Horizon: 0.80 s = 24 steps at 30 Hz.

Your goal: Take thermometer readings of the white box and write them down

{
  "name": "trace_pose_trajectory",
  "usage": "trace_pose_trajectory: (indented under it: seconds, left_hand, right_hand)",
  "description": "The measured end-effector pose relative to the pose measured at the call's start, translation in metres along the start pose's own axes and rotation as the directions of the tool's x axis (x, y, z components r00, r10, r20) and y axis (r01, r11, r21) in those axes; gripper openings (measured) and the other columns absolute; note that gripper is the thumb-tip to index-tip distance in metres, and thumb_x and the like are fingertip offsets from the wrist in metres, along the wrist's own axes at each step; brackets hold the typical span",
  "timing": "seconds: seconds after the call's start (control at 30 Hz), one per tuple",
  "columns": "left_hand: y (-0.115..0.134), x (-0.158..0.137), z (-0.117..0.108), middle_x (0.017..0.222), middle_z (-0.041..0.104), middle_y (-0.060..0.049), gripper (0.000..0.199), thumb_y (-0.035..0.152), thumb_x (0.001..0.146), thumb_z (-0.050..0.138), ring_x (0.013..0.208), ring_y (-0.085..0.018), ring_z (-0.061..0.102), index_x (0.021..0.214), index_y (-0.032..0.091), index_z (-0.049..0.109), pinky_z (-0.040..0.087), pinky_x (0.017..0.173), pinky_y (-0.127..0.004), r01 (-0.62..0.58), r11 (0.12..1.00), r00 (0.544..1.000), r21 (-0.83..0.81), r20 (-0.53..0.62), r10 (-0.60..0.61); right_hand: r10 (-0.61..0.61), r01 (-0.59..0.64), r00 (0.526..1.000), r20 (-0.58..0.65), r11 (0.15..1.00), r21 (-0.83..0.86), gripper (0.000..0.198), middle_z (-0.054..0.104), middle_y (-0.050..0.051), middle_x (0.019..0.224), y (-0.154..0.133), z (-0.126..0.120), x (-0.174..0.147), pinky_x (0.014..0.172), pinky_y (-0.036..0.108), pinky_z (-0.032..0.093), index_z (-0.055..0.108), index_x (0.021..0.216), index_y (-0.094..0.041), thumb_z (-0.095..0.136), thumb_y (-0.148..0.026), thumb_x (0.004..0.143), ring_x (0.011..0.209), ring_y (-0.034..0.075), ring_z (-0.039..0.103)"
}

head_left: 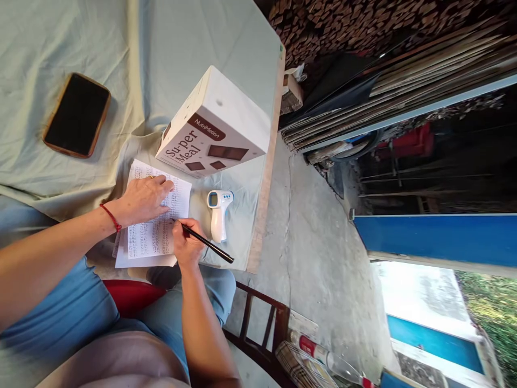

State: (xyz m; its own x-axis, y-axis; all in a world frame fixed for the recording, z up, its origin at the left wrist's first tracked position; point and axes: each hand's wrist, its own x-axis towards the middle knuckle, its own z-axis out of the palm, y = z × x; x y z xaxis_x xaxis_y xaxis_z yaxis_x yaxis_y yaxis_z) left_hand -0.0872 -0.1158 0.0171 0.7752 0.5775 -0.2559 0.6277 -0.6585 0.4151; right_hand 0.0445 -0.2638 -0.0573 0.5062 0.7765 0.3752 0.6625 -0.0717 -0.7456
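Note:
Sheets of paper (141,242) covered in dense handwriting lie in a small stack at the table's near edge. My left hand (147,199) rests flat on the top sheet, fingers spread apart, with a red cord around the wrist. In my right hand (189,245) is a black pen (210,247), its tip at the paper's right side and its back end pointing down to the right. Just right of that hand lies a white infrared thermometer (219,215). Beyond the paper stands a white and brown "Su-per Meal" box (234,108).
A phone (76,116) in a brown case lies on the cloth-covered table (169,32) at the left. The table's wooden edge (266,188) drops to a concrete floor (315,242). Below right are a wooden chair (258,323) and a plastic bottle (343,366). Stacked firewood (343,27) fills the top right.

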Motion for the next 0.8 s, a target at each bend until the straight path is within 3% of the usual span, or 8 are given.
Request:
trace_pose_trajectory:
  seconds: [0.8]
  left_hand:
    - [0.0011, -0.0011, -0.0003, 0.136, 0.066, -0.014, 0.042, 0.039, 0.101, 0.062, 0.119, -0.033, 0.067, 0.135, 0.015, 0.058, 0.051, 0.083, -0.038, -0.011, 1.000, 1.000, -0.008, -0.009, 0.011]
  right_hand:
    - [0.026, -0.025, 1.000, -0.009, 0.999, 0.045, 0.018, 0.064, -0.002, 0.065, 0.0011, 0.0000, -0.0004, 0.057, 0.027, 0.051, 0.065, 0.080, -0.020, 0.060, -0.035, 0.089, 0.054, 0.013, 0.058]
